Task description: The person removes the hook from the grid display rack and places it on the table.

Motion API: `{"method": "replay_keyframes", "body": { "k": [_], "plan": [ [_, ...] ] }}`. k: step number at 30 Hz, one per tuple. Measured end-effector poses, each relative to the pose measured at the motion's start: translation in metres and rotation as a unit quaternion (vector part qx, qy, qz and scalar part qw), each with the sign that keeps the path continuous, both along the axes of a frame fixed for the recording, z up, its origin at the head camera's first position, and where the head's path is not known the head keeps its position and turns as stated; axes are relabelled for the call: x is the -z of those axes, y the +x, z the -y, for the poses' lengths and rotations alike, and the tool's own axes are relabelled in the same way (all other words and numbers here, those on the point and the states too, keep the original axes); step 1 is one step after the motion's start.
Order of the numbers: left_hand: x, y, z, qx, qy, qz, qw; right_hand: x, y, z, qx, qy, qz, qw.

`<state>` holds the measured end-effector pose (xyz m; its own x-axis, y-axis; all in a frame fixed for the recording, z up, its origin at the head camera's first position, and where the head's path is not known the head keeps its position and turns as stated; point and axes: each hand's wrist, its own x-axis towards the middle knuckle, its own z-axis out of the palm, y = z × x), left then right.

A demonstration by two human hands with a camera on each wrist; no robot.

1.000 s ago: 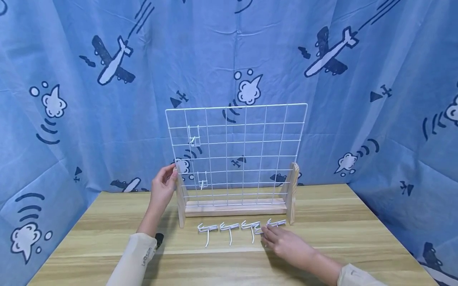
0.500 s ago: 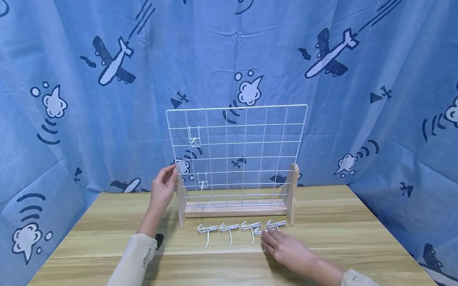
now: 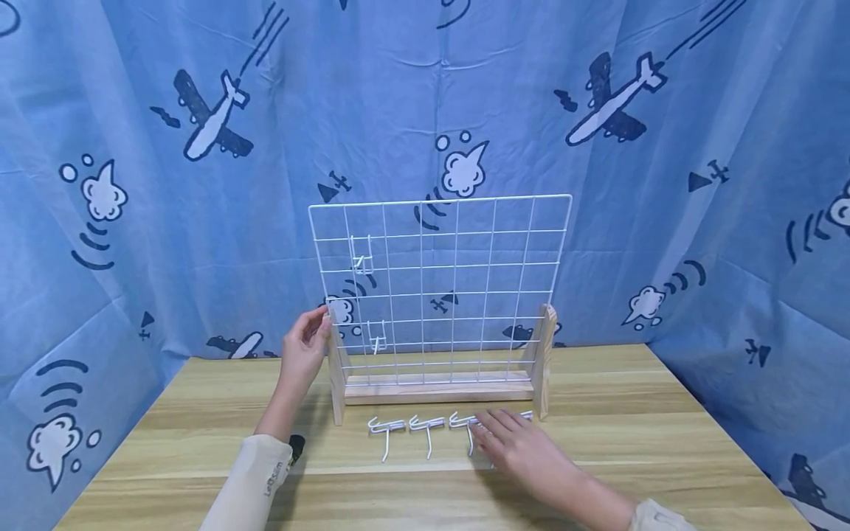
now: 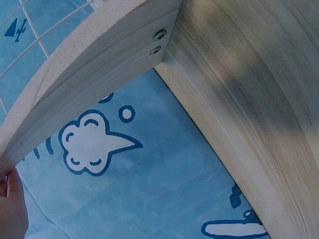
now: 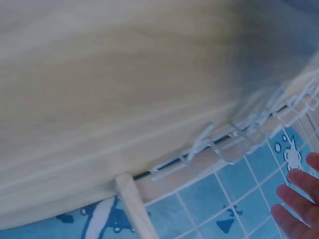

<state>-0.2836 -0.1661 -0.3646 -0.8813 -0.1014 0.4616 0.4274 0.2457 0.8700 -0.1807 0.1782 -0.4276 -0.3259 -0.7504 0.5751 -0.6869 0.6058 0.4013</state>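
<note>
Surface [image 3: 611, 420] before you carries an upright rack [image 3: 454, 294] of white wire with pale wooden legs. Your left sleeve [image 3: 246, 483] bears print ending in "slim". Your left hand [image 3: 305, 350] pinches the rack's left leg; your right hand [image 3: 527, 451] has outstretched fingers over a row of white hooks [image 3: 428, 423] lying in front. Two hung hooks [image 3: 359, 262] are at the rack's left. Only the left wrist view shows two screws [image 4: 159, 35] in that leg.

Grid panel [image 3: 455, 266]: metal wire, smooth, coated look, sl. gloss. Hooks [image 3: 427, 423]: bent metal wire, smooth + shiny. Stand [image 3: 438, 393]: wood, matt, vis. grain; screws [image 4: 160, 35] in it metal, shiny. Tabletop [image 3: 398, 494]: wood-look, smooth, semi-gloss, streaky grain. Curtain [image 3: 398, 88]: cloth, mostly matt, creased. Sleeve [image 3: 247, 479]: cloth, matt.
</note>
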Motion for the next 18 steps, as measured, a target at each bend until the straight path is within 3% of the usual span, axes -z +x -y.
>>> {"method": "replay_keyframes", "body": {
  "k": [3, 12, 18],
  "plan": [
    [0.005, -0.005, 0.002, -0.002, 0.001, -0.006, 1.0000, -0.003, -0.002, 0.006, 0.007, -0.030, 0.035, 0.999],
    [0.007, -0.004, 0.002, -0.005, -0.002, -0.010, 0.9999, -0.014, -0.003, 0.025, 0.042, -0.063, 0.123, 0.990],
    [0.007, -0.005, 0.002, -0.007, -0.006, -0.009, 0.9999, -0.022, -0.012, 0.041, 0.022, -0.100, 0.144, 0.984]
  ]
}}
